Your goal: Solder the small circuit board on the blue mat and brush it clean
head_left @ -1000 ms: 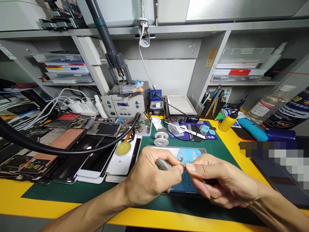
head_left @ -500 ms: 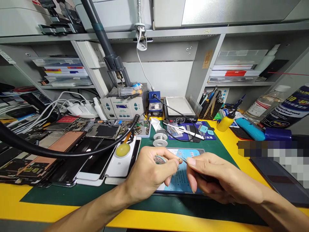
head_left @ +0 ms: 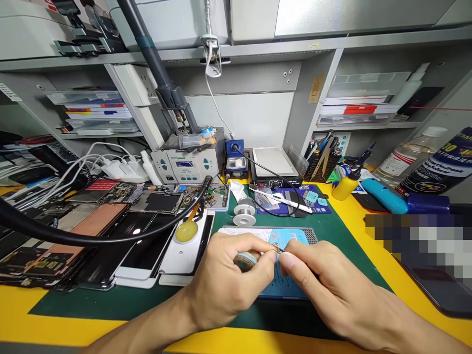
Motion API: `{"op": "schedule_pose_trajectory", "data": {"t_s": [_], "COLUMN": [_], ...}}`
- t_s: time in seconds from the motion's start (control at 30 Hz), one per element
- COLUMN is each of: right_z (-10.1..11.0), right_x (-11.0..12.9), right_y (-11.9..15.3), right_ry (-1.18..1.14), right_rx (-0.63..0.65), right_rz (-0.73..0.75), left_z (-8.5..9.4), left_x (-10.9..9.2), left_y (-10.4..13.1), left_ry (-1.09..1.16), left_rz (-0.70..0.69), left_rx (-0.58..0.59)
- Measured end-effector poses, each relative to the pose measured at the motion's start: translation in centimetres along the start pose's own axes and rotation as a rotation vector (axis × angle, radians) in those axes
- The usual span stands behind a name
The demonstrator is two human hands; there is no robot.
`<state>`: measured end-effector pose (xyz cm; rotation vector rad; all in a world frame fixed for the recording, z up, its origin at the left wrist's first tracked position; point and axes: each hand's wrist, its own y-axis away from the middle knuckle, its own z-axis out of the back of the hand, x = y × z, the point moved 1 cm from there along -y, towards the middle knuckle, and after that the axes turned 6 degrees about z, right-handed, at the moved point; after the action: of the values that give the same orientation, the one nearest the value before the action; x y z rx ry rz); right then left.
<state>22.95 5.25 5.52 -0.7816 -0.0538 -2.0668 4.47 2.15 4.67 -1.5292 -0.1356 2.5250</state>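
My left hand (head_left: 236, 280) is closed around a small flat round spool with a teal label (head_left: 246, 260), which looks like desoldering braid. Its thumb and forefinger pinch a tiny coppery end (head_left: 276, 250). My right hand (head_left: 324, 290) is closed too, gripping a thin dark tool (head_left: 281, 250) that looks like tweezers; most of it is hidden by the fingers. The tool's tip meets the pinched end, and both sets of fingertips nearly touch. Below them lies a blue-printed flat board or pad (head_left: 291, 237) on the green mat (head_left: 147, 307).
Behind the hands stand a solder wire spool (head_left: 244, 212), a hot-air station (head_left: 186, 164), a soldering station (head_left: 236, 160) and a hot plate (head_left: 275, 164). Phones and phone parts (head_left: 136, 246) crowd the left. A yellow bottle (head_left: 343, 186) and a spray can (head_left: 438, 164) stand at right.
My right hand has turned and moved slightly left and down, bringing its tip against the end held by my left fingers. My left hand has rotated a little, showing the spool more edge-on.
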Motion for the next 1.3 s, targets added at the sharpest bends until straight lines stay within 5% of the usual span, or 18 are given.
{"op": "schedule_pose_trajectory", "data": {"t_s": [0.2, 0.53, 0.67, 0.9, 1.1, 1.3], "right_z": [-0.1, -0.1, 0.1, -0.5, -0.2, -0.1], "right_x": [-0.5, -1.1, -1.0, -1.4, -1.9, -2.0], "right_y": [0.5, 0.1, 0.1, -0.3, -0.5, -0.5], "right_ry": [0.157, 0.069, -0.221, -1.132, -1.325, -1.353], "right_rx": [-0.060, 0.020, 0.074, 0.205, 0.335, 0.328], "right_rz": [0.155, 0.128, -0.082, -0.465, -0.556, -0.581], "left_z": [0.1, 0.2, 0.2, 0.3, 0.3, 0.3], "left_x": [0.1, -0.2, -0.5, -0.6, -0.5, -0.5], "left_y": [0.1, 0.0, 0.0, -0.1, -0.4, -0.4], "left_ry": [-0.155, -0.099, 0.011, 0.275, 0.366, 0.420], "left_rz": [-0.155, -0.106, -0.018, 0.193, 0.261, 0.295], "left_rx": [-0.057, 0.011, 0.045, 0.156, 0.186, 0.197]}}
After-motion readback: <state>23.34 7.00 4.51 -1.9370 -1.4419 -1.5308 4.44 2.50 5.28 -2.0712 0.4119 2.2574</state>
